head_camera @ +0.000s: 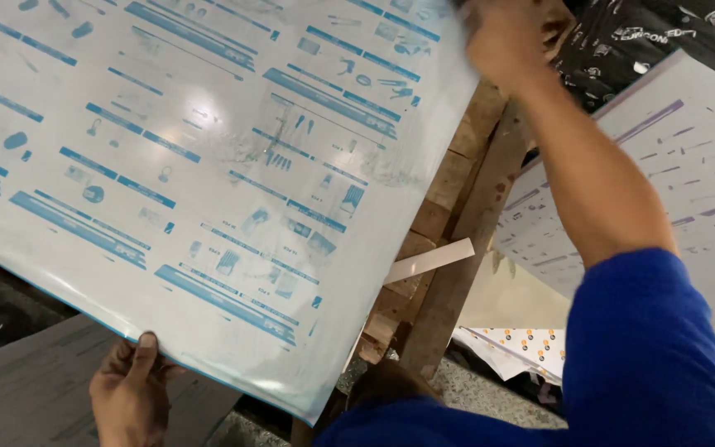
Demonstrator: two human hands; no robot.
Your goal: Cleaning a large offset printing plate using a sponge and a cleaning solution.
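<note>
Biggest thing here by far is the printing plate (pixel 208 165), a big shiny silvery sheet covered in blue blocks and little pictures, with a bright glare spot near the middle. It fills most of the view from the top left down past the centre and sits tilted, near edge low and far edge up and away. It's held up in the air, not lying flat on anything.

Next in size, off to the right, a second sheet (pixel 688 165) of the same pale sort leans at an angle, this one with purplish lines on it. It's well apart from the first, with the person's forearm and blue sleeve (pixel 647 356) crossing in front of it.

Between the two sheets there's a rough wooden frame (pixel 465 207) running diagonally, with a pale flat strip (pixel 428 261) lying across it. Lower left is a dark grey surface (pixel 26 389), and lower right some printed paper sheets (pixel 523 348) with small coloured dots.

Hands: the left hand (pixel 130 389) grips the plate's near bottom edge, thumb on top, fingers curled under. The right hand (pixel 506 37) is up at the plate's top right corner, but it's blurry, so can't tell if it's actually closed on it.
</note>
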